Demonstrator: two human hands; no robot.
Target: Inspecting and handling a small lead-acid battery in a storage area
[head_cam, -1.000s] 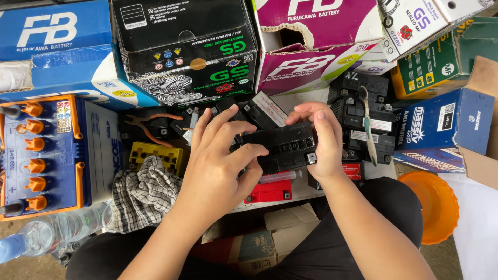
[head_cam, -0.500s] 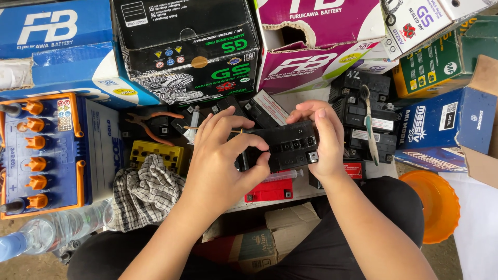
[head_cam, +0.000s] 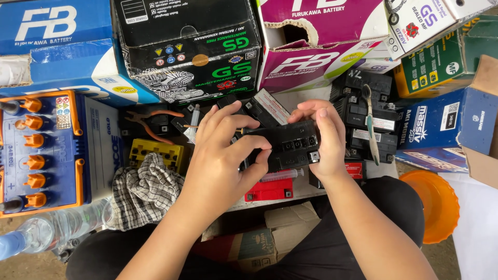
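I hold a small black battery (head_cam: 290, 145) in both hands over my lap. My left hand (head_cam: 223, 155) wraps its left end, thumb underneath and fingers curled over the top. My right hand (head_cam: 324, 137) grips its right end, fingers across the top edge. Just below the battery lie a clear syringe (head_cam: 282, 175) and a small red battery (head_cam: 270, 189).
Battery cartons stand at the back: blue (head_cam: 52, 46), black (head_cam: 189, 46), magenta (head_cam: 321, 41). A large battery with orange caps (head_cam: 44, 145) sits left, a checked rag (head_cam: 145, 189) and clear bottle (head_cam: 46, 231) beside it. Black batteries with a toothbrush (head_cam: 371, 122) sit right, near an orange bowl (head_cam: 438, 205). Pliers (head_cam: 150, 122) lie behind.
The battery has tilted slightly in my hands and my left fingers have shifted along its top. Everything around it stays put.
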